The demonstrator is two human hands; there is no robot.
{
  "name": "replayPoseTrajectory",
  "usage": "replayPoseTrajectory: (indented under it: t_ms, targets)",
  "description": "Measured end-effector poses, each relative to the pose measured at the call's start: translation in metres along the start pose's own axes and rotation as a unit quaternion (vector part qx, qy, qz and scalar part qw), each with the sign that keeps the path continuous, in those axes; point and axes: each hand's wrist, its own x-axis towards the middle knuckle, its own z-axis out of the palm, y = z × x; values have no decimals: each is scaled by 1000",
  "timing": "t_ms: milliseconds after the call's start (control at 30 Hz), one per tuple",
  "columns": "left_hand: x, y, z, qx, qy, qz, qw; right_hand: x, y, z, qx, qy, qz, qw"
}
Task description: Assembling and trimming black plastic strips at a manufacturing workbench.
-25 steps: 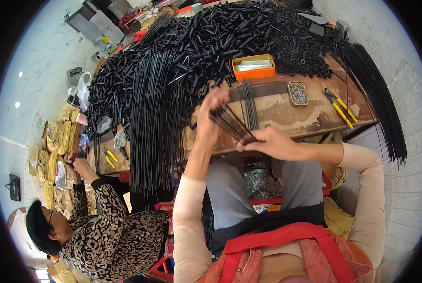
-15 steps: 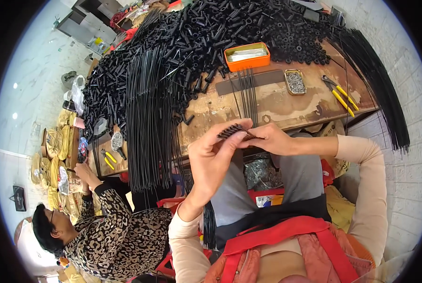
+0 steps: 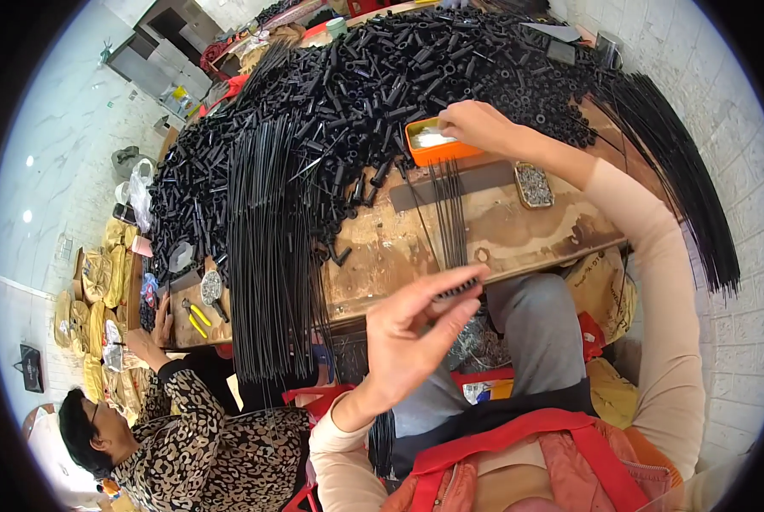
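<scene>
My left hand [image 3: 412,333] is raised in front of the table edge, its thumb and fingers closed on a row of small black ribbed pieces [image 3: 457,290]. Their far ends are hidden in the palm. My right hand [image 3: 478,126] reaches over the orange box [image 3: 446,154], fingertips bent down into it among thin white pieces [image 3: 431,136]. Whether those fingers grip a piece is too small to see. Several thin black rods [image 3: 452,213] lie on the table between the box and my left hand, partly across a dark flat bar [image 3: 493,177].
A pile of black tubular parts [image 3: 356,85] covers the table's back. Long black rod bundles hang over the edge at left [image 3: 267,256] and right [image 3: 689,188]. A small tin of metal bits [image 3: 533,186] stands below my right forearm. A co-worker [image 3: 203,435] sits at left near yellow-handled pliers [image 3: 196,317].
My right hand has left my left hand and moved up and forward to the orange box. My left hand keeps the black pieces, slightly lower and further right. My right arm now covers the nearer pliers.
</scene>
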Motion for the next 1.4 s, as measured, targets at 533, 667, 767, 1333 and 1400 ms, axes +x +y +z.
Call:
replayPoseTrajectory:
  t_ms: [533, 667, 767, 1333, 1400]
  targets:
    - [7, 14, 3, 5, 109, -56, 992, -46, -81, -81, 58, 52, -73, 994]
    - [11, 10, -3, 26, 94, -36, 995, -109, -161, -122, 90, 145, -177, 969]
    - [15, 10, -1, -20, 92, -14, 995, -145, -189, -143, -9, 93, -156, 983]
    - [11, 10, -4, -38, 87, -22, 995, -153, -187, -134, -135, 147, -237, 951]
    - [12, 11, -8, -52, 69, -36, 996, -150, -185, -136, -126, 167, -256, 944]
